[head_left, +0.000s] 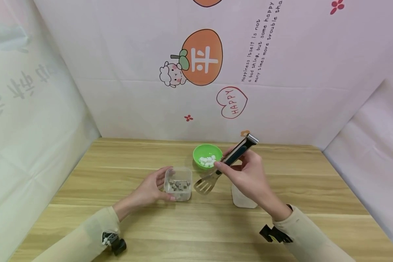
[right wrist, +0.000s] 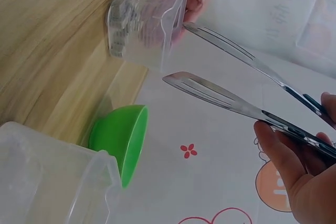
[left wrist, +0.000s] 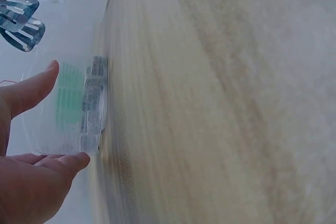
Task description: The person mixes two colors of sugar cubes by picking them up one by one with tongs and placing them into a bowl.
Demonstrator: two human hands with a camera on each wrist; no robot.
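My left hand (head_left: 150, 187) grips a clear square plastic container (head_left: 184, 196) from its left side, thumb at the near side and fingers at the far side. Several small grey cubes (head_left: 179, 185) lie on its bottom; they also show through the wall in the left wrist view. My right hand (head_left: 247, 178) holds metal serving tongs (head_left: 235, 154) with dark handles. Their slotted tips point down just right of the container. In the right wrist view the tongs' two arms (right wrist: 210, 90) stand apart with nothing between them.
Behind the tongs a green bowl (head_left: 198, 153) holds several white cubes (head_left: 207, 160). A second clear plastic container (head_left: 243, 200) stands under my right hand, partly hidden by it; its contents cannot be seen. A printed cloth (head_left: 134, 109) hangs along the back edge of the wooden table (head_left: 196, 233).
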